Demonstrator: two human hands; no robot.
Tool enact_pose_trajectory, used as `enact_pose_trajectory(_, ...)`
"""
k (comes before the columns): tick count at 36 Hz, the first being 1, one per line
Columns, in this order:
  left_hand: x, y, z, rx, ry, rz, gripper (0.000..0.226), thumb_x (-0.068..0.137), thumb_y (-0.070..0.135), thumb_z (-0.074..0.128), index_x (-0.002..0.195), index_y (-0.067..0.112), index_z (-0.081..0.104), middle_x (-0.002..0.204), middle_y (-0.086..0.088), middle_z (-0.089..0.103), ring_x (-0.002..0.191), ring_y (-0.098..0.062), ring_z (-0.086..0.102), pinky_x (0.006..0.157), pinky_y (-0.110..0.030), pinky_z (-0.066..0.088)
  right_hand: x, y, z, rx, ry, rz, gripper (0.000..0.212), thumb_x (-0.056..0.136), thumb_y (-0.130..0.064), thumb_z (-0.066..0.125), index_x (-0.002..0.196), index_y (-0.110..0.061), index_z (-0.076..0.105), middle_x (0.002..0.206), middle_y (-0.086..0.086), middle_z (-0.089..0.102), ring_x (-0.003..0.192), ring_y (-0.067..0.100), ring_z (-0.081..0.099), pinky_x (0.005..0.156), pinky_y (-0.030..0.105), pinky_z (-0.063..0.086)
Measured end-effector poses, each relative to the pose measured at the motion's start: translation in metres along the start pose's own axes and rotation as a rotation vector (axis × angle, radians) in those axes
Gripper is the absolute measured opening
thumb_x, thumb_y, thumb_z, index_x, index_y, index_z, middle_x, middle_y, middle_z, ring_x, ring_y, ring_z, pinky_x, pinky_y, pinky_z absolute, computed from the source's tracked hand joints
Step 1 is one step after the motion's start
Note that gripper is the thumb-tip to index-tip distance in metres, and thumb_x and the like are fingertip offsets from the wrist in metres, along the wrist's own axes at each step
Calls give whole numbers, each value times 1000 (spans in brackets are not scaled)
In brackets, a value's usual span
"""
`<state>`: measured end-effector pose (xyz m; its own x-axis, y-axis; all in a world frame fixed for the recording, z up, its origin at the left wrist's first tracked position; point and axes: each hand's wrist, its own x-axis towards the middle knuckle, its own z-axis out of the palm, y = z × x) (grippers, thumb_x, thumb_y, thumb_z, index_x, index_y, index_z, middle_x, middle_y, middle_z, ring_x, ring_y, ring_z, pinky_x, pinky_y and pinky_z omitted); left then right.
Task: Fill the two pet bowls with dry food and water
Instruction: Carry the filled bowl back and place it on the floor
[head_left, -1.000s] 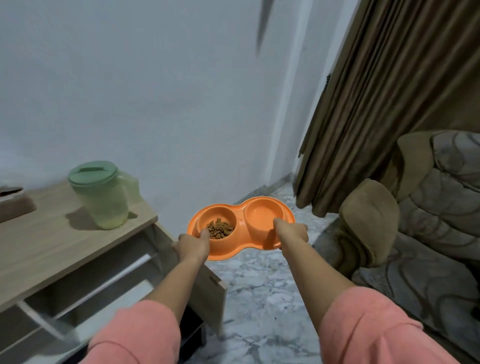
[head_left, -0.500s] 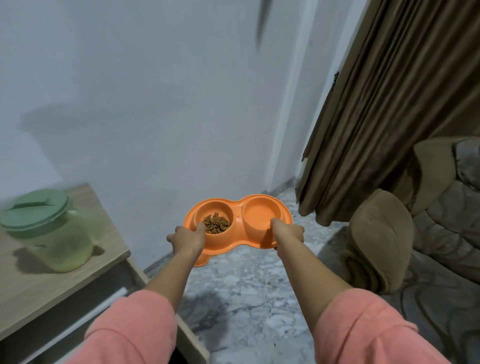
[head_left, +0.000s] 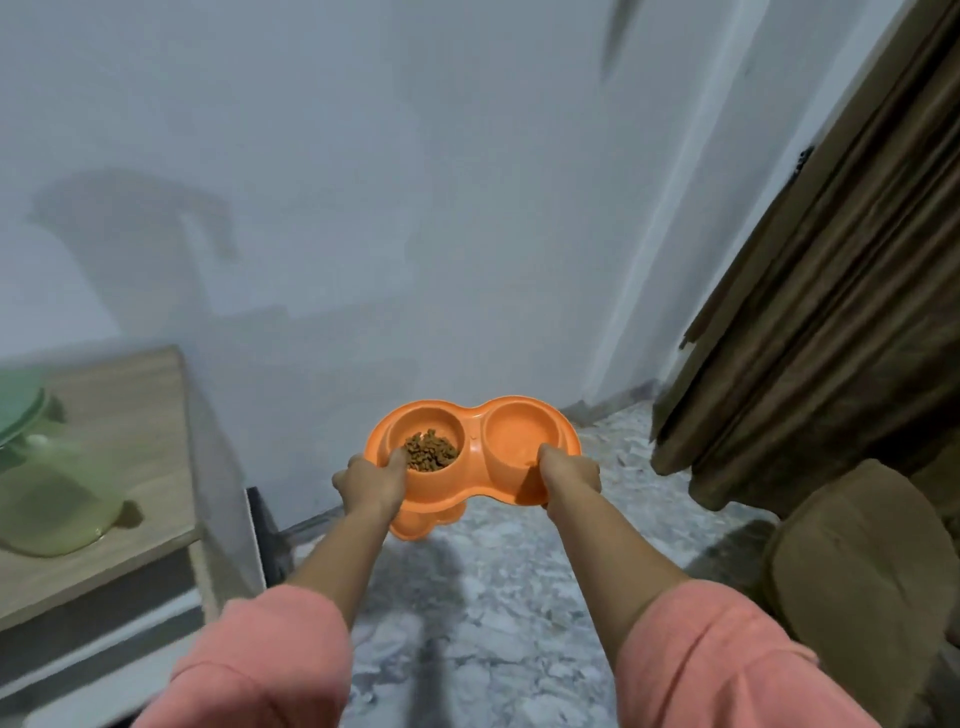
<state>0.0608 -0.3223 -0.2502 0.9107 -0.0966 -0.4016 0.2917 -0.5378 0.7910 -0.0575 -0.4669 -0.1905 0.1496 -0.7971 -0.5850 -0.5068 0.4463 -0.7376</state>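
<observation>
Item: orange double pet bowl (head_left: 471, 447), one moulded piece with two wells. I carry it level in the air over the marble floor (head_left: 498, 597), out in front of me, near the white wall (head_left: 363, 208).

Left well: dry food (head_left: 431, 451), a modest heap of brown kibble. Right well (head_left: 522, 434): looks orange to the bottom; whether it holds water I cannot tell.

Grip, left: my left hand (head_left: 371, 480) grasps the near rim, thumb hooked over the edge just beside the kibble.

Grip, right: my right hand (head_left: 569, 475) grasps the near rim of the right well, thumb on top, fingers under.

Step in hand, as I judge it: the filled bowl is being carried to its place on the floor. The next move calls for lowering it flat with both hands together, so nothing spills.

Also present: green-lidded pitcher (head_left: 41, 467) on the wooden table (head_left: 145, 415) to my left, well apart from the bowl; brown curtain (head_left: 831, 312); brown armchair (head_left: 857, 571) to my right.
</observation>
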Motion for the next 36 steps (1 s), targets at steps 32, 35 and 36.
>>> enact_pose_trajectory(32, 244, -107, 119, -704, 295, -616, 99, 52, 54, 69, 137, 9, 43, 122, -22, 59, 106, -39, 61, 89, -52, 54, 242, 14, 256, -324, -263, 8, 51, 82, -26, 63, 124, -3, 46, 105, 17, 57, 100, 38, 58, 90, 52, 52)
enact_pose_trajectory(35, 291, -154, 141, -728, 325, -641, 104, 45, 61, 64, 136, 15, 42, 122, -18, 59, 106, -38, 61, 90, -53, 53, 279, 39, 298, -351, -286, 1, 56, 81, -28, 64, 129, -6, 45, 113, 18, 57, 106, 39, 58, 93, 52, 51)
enact_pose_trajectory(36, 305, -170, 147, -742, 331, -657, 101, 48, 60, 65, 136, 16, 42, 120, -17, 60, 103, -37, 62, 88, -54, 54, 291, 49, 310, -349, -300, 2, 59, 81, -28, 64, 133, -7, 43, 118, 20, 57, 108, 39, 57, 94, 52, 50)
